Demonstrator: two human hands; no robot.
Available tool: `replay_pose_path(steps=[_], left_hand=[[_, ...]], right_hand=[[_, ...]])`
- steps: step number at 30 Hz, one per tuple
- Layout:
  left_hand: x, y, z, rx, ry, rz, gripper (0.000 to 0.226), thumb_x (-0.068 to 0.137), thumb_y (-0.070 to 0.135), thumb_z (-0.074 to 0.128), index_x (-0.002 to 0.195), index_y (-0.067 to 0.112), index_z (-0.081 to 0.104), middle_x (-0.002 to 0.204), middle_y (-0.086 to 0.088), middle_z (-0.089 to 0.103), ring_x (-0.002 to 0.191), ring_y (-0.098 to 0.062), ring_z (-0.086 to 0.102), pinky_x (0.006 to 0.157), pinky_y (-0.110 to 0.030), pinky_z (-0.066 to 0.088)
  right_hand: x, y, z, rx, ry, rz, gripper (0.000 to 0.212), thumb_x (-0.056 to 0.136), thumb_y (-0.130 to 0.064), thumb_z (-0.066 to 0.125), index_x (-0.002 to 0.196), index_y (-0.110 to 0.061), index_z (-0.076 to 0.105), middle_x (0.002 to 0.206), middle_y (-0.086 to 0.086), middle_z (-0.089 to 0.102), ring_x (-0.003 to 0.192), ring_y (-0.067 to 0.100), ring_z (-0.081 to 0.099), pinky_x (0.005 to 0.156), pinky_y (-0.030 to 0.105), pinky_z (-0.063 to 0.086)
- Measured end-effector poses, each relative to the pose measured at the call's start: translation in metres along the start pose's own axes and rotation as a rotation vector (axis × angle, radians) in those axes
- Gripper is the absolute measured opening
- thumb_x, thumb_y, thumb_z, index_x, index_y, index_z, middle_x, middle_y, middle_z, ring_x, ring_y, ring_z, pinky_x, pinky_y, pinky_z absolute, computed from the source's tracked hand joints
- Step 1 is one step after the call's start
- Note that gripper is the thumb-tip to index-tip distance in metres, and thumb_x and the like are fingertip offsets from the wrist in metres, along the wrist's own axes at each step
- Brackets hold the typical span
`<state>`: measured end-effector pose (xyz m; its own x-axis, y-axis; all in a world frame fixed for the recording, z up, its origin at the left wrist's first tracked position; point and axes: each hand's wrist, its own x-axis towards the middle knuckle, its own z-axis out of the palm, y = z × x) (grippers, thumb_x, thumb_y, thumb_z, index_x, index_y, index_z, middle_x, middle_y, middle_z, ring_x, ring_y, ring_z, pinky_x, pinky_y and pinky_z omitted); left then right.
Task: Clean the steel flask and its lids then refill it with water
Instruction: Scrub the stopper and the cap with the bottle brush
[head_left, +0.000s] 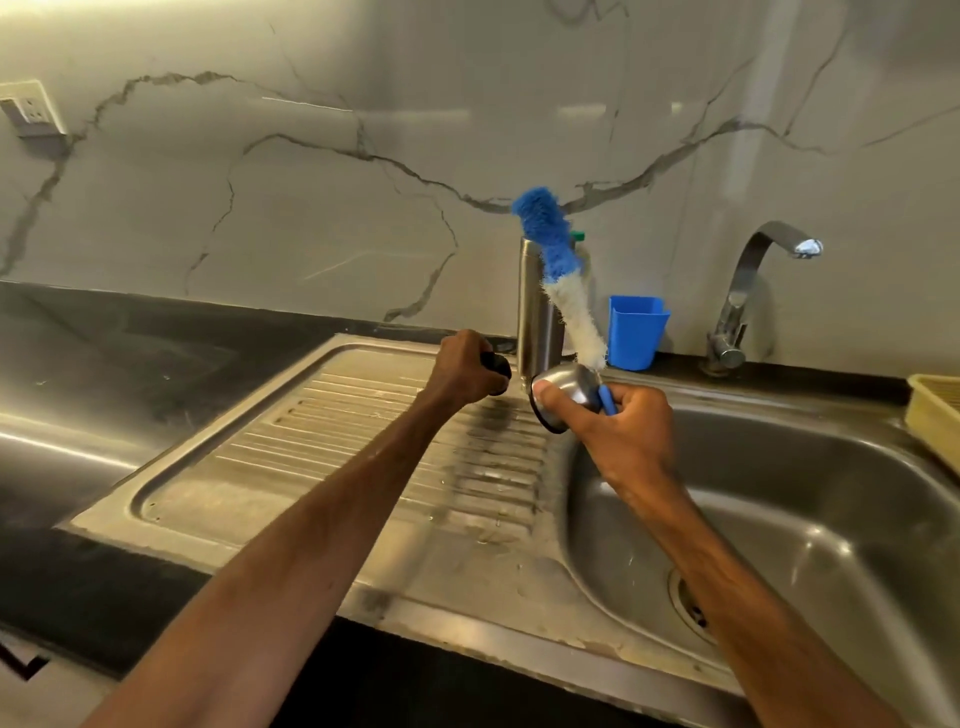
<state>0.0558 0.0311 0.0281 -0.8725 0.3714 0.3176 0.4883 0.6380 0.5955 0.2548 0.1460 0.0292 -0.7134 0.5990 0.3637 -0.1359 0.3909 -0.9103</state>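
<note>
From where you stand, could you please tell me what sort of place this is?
Most likely a home kitchen: a steel sink with ribbed drainboard, a curved tap and marble-look backsplash.

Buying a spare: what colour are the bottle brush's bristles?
Long bottle brush's bristles: blue at tip, white below; head view.

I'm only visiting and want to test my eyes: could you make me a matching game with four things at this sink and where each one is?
Things:
1 steel flask
2 black lid
3 bottle brush
4 blue cup

Places:
A in the left hand
B on the ledge beside the tap
C upright at the back of the drainboard
D in the right hand, along with the steel cap

Pairs: 1-C, 2-A, 3-D, 4-B.
</note>
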Motion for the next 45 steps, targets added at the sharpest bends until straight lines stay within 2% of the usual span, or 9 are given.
replay_pose_path(steps=[5,14,22,33,36,39,41,43,45], left_hand=[[0.028,-0.007,0.026,-0.012,-0.016,-0.044,0.026,0.068,0.014,0.087,0.087,0.006,0.071,0.088,-0.01,0.069,0.082,-0.023,0.065,0.052,-0.025,0.04],[0.051,-0.017,0.044,0.044,0.008,-0.081,0.03,0.072,0.019,0.083,0.095,0.008,0.066,0.098,-0.014,0.065,0.084,-0.025,0.063,0.052,-0.026,0.034],[0.046,-0.024,0.038,0.065,0.031,-0.087,0.038,0.075,0.021,0.085,0.106,0.008,0.066,0.108,-0.014,0.068,0.094,-0.027,0.064,0.068,-0.035,0.047],[-0.003,-0.01,0.027,0.105,0.157,-0.027,0.078,0.08,0.017,0.084,0.141,-0.002,0.038,0.142,-0.021,0.042,0.133,-0.036,0.039,0.108,-0.038,0.039],[-0.033,0.002,0.014,0.185,0.279,0.041,0.072,0.076,0.022,0.084,0.135,0.001,0.049,0.135,-0.019,0.048,0.126,-0.034,0.039,0.098,-0.032,0.037],[-0.062,0.015,-0.001,0.093,0.119,0.234,0.068,0.075,0.023,0.086,0.133,0.009,0.055,0.13,-0.012,0.053,0.124,-0.03,0.046,0.097,-0.029,0.038],[-0.085,0.031,-0.006,0.006,-0.028,0.353,0.082,0.071,0.032,0.091,0.14,0.014,0.05,0.135,-0.007,0.054,0.126,-0.025,0.05,0.101,-0.032,0.045],[-0.105,0.051,-0.006,-0.08,-0.019,0.435,0.094,0.069,0.043,0.09,0.146,0.018,0.043,0.141,-0.002,0.052,0.126,-0.018,0.051,0.103,-0.03,0.046],[-0.117,0.075,-0.005,-0.162,-0.001,0.509,0.091,0.071,0.037,0.089,0.147,0.018,0.042,0.139,0.002,0.056,0.122,-0.008,0.054,0.101,-0.017,0.043]], right_hand=[[0.002,0.005,-0.001,-0.003,0.012,-0.028,0.049,0.065,-0.056,0.084,0.064,-0.012,0.063,0.052,-0.004,0.059,0.046,0.003,0.049,0.044,0.015,0.041],[0.006,0.006,-0.001,0.019,0.028,-0.026,0.048,0.067,-0.055,0.085,0.067,-0.01,0.066,0.055,-0.002,0.062,0.046,0.003,0.05,0.044,0.015,0.042],[0.006,0.006,0.0,0.021,0.026,-0.023,0.051,0.066,-0.055,0.084,0.069,-0.008,0.066,0.054,-0.001,0.061,0.048,0.004,0.05,0.047,0.019,0.044],[0.009,0.009,0.0,-0.011,0.038,-0.034,0.06,0.063,-0.062,0.082,0.066,-0.006,0.062,0.056,0.007,0.059,0.05,0.01,0.048,0.051,0.029,0.046],[0.008,0.005,-0.004,-0.021,0.065,-0.055,0.056,0.062,-0.063,0.081,0.064,-0.01,0.059,0.055,0.004,0.057,0.051,0.01,0.048,0.051,0.028,0.045],[0.01,0.002,-0.011,-0.039,0.079,-0.095,0.05,0.066,-0.056,0.084,0.066,-0.012,0.058,0.057,0.001,0.057,0.053,0.01,0.048,0.05,0.025,0.044],[0.01,-0.001,-0.017,-0.076,0.06,-0.103,0.054,0.065,-0.058,0.084,0.07,-0.01,0.061,0.061,0.005,0.061,0.055,0.012,0.05,0.051,0.026,0.045],[0.007,-0.004,-0.024,-0.104,-0.003,-0.084,0.056,0.062,-0.063,0.083,0.074,-0.011,0.064,0.065,0.005,0.065,0.058,0.015,0.057,0.054,0.03,0.049],[0.002,-0.004,-0.037,-0.099,-0.079,-0.059,0.058,0.059,-0.065,0.082,0.075,-0.011,0.068,0.066,0.005,0.068,0.058,0.016,0.06,0.055,0.032,0.05]])
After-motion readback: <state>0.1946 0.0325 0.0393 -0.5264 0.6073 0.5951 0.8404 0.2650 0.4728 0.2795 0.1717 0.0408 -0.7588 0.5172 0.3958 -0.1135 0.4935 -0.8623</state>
